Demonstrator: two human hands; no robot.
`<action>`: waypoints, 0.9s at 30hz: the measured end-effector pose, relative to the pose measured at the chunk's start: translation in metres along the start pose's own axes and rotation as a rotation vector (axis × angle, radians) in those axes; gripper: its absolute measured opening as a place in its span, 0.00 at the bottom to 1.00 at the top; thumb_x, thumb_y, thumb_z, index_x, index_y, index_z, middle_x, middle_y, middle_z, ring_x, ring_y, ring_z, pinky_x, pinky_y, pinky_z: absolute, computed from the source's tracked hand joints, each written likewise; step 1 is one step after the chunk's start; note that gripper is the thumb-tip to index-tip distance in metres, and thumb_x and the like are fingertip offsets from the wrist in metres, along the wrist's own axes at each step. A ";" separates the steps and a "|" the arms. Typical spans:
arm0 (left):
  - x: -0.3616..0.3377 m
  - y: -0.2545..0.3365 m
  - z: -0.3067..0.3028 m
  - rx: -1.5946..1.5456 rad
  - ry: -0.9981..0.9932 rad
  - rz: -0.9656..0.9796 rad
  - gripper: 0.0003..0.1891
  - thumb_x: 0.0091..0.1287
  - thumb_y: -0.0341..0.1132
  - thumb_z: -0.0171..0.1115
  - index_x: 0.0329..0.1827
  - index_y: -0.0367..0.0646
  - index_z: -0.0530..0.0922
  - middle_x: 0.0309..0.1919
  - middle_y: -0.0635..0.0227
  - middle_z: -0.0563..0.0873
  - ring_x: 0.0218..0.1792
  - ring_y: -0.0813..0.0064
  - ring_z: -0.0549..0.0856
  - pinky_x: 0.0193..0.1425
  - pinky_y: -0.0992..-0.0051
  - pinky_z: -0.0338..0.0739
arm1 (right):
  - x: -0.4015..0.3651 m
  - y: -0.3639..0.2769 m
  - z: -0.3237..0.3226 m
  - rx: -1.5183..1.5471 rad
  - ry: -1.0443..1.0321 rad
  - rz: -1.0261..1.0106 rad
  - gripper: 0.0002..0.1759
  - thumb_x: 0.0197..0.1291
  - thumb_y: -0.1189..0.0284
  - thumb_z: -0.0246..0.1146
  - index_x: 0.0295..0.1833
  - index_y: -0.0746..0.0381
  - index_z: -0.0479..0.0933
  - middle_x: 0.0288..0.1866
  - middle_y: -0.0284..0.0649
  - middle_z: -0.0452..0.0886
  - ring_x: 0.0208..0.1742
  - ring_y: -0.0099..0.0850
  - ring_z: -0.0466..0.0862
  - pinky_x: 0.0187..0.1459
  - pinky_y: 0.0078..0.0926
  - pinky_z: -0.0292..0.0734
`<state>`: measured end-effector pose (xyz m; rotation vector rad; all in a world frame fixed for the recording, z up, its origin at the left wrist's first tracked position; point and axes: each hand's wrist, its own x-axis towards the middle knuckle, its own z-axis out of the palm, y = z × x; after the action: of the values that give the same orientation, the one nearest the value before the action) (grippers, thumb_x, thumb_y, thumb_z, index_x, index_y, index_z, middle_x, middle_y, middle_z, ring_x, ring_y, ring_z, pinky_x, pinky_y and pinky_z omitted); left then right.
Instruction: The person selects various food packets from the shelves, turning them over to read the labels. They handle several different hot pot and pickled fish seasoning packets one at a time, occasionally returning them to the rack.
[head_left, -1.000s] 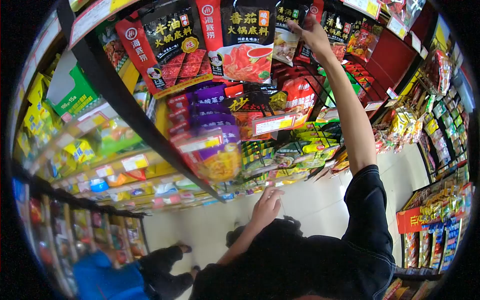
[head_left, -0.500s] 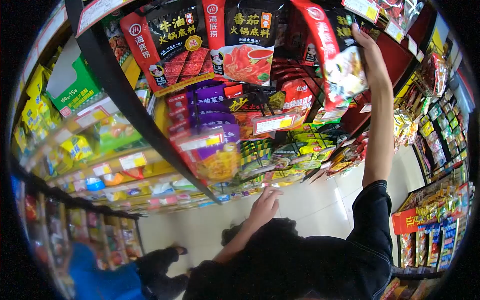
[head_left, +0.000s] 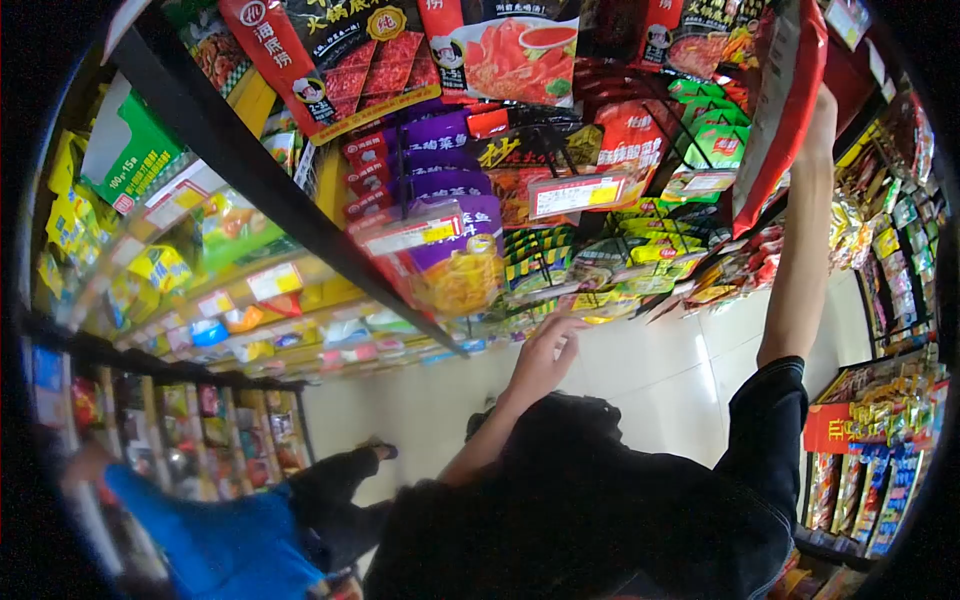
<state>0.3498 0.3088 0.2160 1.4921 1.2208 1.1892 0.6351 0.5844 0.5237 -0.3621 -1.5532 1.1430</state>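
At the upper right, my right hand (head_left: 823, 108) holds up a red hot pot seasoning packet (head_left: 785, 125), seen nearly edge-on. Its fingers are mostly hidden behind the packet. Lower down, my left hand (head_left: 547, 352) hangs in front of the lowest shelf packets, empty, with its fingers slightly bent and apart. A black-and-red beef hot pot base packet (head_left: 365, 70) and a tomato one (head_left: 510, 60) hang at the top of the rack. Another hot pot packet (head_left: 700, 40) shows just left of the held one.
Purple pickled fish seasoning packets (head_left: 445, 190) hang below, behind a price tag (head_left: 575, 197). A black shelf post (head_left: 250, 190) slants across the left. A person in blue (head_left: 215, 535) is at lower left. More racks (head_left: 870, 430) stand to the right, over a tiled floor (head_left: 640, 375).
The packet in my right hand has moved right and turned from showing its front to nearly edge-on. A similar packet now shows behind it. The view has shifted, and the person in blue shows more.
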 end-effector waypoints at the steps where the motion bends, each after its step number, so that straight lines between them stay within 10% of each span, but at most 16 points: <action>1: 0.000 0.005 -0.006 0.005 0.031 -0.004 0.12 0.74 0.27 0.59 0.58 0.41 0.81 0.55 0.62 0.85 0.52 0.71 0.87 0.53 0.71 0.83 | -0.002 0.005 -0.011 0.039 0.009 0.038 0.23 0.80 0.63 0.54 0.71 0.65 0.74 0.65 0.38 0.82 0.62 0.28 0.81 0.66 0.31 0.75; 3: -0.003 0.008 -0.013 0.025 0.085 -0.017 0.11 0.74 0.27 0.59 0.57 0.40 0.81 0.54 0.62 0.85 0.52 0.71 0.87 0.53 0.71 0.82 | -0.007 0.005 -0.008 0.119 0.033 0.112 0.20 0.79 0.66 0.51 0.65 0.65 0.78 0.53 0.36 0.86 0.49 0.28 0.86 0.53 0.28 0.83; 7: -0.006 0.034 -0.026 0.000 0.211 -0.011 0.10 0.73 0.26 0.61 0.55 0.40 0.83 0.51 0.62 0.86 0.49 0.71 0.86 0.54 0.72 0.81 | -0.090 0.021 -0.001 -0.148 0.267 0.161 0.25 0.76 0.59 0.57 0.66 0.68 0.76 0.55 0.36 0.81 0.54 0.27 0.81 0.57 0.28 0.74; 13: -0.016 0.080 -0.054 0.404 0.585 0.353 0.10 0.68 0.21 0.61 0.49 0.38 0.86 0.47 0.59 0.88 0.46 0.60 0.87 0.55 0.63 0.81 | -0.257 0.074 0.028 -0.314 -0.355 0.510 0.30 0.69 0.51 0.66 0.57 0.71 0.78 0.39 0.35 0.81 0.42 0.26 0.80 0.44 0.28 0.73; 17: -0.003 0.109 -0.040 0.646 0.365 0.635 0.18 0.63 0.21 0.63 0.56 0.39 0.86 0.54 0.58 0.88 0.52 0.56 0.88 0.61 0.57 0.81 | -0.259 0.139 0.115 -0.413 0.058 0.447 0.15 0.75 0.67 0.62 0.59 0.66 0.77 0.36 0.37 0.80 0.36 0.24 0.76 0.39 0.27 0.72; 21: 0.038 0.115 -0.024 0.965 0.250 0.429 0.30 0.67 0.32 0.63 0.74 0.38 0.74 0.73 0.50 0.73 0.72 0.49 0.73 0.79 0.45 0.60 | -0.226 0.152 0.154 -0.327 0.163 0.378 0.15 0.76 0.65 0.61 0.58 0.65 0.77 0.30 0.35 0.79 0.32 0.22 0.74 0.34 0.26 0.70; 27: 0.076 0.096 -0.029 1.117 0.406 0.388 0.34 0.70 0.41 0.62 0.78 0.38 0.67 0.74 0.52 0.70 0.76 0.49 0.68 0.81 0.34 0.41 | -0.195 0.173 0.181 -0.167 0.266 0.279 0.16 0.78 0.63 0.59 0.57 0.65 0.77 0.30 0.36 0.80 0.31 0.19 0.73 0.34 0.24 0.70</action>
<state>0.3441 0.3687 0.3266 2.4454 2.1424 1.1148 0.4830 0.4395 0.2860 -0.8306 -1.3930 1.1256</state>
